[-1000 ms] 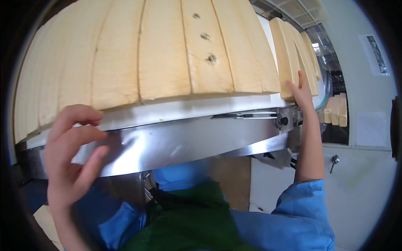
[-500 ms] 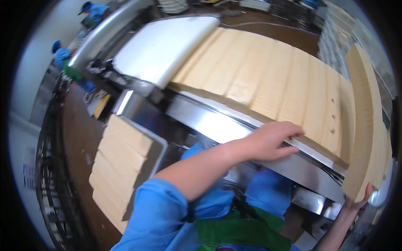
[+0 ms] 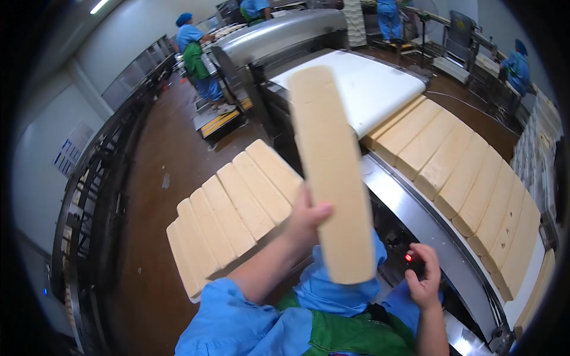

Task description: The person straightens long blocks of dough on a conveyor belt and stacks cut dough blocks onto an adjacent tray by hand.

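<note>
My left hand grips a long pale-yellow slab with rounded ends at its edge, thumb across the near face. The slab stands nearly upright in the air before me, slightly blurred. My right hand is free of it, lower right, fingers apart and a little curled beside the metal conveyor frame. Left of the raised slab, several similar slabs lie side by side on a tray whose rim barely shows. Another row of slabs rests on the conveyor at the right, one with small dark holes.
A white belt runs toward a rounded metal machine. The steel conveyor edge passes close to my right hand. A co-worker stands beyond a yellow-edged step; other people work farther back. Dark racking lines the left.
The slab held upright by my right hand at the far right is now in my left hand, at the middle. My right hand has let go. The view has turned left.
</note>
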The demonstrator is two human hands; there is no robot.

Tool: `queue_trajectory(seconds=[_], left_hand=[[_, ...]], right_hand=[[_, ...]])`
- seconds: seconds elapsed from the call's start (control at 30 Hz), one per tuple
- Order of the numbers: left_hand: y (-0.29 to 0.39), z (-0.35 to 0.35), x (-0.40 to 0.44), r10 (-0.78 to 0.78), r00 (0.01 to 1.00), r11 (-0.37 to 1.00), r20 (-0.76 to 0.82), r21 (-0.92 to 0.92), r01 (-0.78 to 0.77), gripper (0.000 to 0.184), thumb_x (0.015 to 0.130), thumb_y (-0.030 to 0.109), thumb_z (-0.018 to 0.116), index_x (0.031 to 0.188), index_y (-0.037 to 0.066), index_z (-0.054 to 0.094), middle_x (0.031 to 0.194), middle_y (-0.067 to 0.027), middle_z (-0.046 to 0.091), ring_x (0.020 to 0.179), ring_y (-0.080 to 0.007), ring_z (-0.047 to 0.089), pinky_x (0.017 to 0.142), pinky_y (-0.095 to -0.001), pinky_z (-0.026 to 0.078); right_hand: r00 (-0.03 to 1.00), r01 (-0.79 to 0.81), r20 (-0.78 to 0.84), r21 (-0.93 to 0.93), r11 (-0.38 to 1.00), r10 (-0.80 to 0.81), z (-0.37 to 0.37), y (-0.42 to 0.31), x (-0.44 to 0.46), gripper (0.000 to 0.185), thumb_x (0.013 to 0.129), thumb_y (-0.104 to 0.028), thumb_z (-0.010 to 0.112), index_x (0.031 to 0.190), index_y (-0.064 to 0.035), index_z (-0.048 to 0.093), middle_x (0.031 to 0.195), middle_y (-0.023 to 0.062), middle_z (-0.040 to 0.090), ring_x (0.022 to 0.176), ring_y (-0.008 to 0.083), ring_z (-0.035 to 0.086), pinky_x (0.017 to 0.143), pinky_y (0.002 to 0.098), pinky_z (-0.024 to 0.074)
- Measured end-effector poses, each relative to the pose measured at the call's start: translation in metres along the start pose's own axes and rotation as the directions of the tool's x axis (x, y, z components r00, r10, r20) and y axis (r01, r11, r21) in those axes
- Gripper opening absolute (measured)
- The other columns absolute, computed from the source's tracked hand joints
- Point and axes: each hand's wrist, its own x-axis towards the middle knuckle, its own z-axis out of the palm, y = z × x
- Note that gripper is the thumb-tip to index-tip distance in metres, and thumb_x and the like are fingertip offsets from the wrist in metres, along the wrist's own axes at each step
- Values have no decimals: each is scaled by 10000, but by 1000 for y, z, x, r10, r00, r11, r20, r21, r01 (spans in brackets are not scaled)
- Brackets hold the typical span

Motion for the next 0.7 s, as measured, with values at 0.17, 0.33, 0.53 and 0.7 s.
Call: queue_trajectory(seconds=[0.17,0.33,0.53,0.7], left_hand=[[65,-100,-94,109,854,987,-508,160,-30,896,718,283,732,1478,132,283,1287,-160,521,1104,-309,589,911,-455,537],[86,-248,-220,71,663,991,-745,-25,-135,638,846,398,609,1347,18,502,1202,-189,633,1053,-349,638,920,-464,538],[109,-308,-332,29,608,982,-793,-92,-167,631,902,435,496,1376,19,480,1251,-176,615,1073,-360,621,958,-471,506],[114,-348,-339,-53,573,995,-818,-88,-35,573,937,400,508,1349,3,494,1217,-189,628,1055,-334,632,944,-452,512]], right_hand=[[770,-634,127,35,773,625,60,137,-81,290,884,-74,665,1159,14,642,947,53,672,829,107,610,781,270,513],[319,-667,357,-573,475,878,65,199,-170,377,865,-280,663,1121,-2,668,1013,164,713,944,268,683,834,384,533],[467,-444,362,-693,568,807,72,186,-170,368,825,-295,671,1087,-37,689,1059,229,692,1008,384,667,871,459,526],[404,-473,361,-704,530,841,64,188,-181,386,821,-282,673,1094,-10,673,1061,249,682,1024,389,656,895,458,515]])
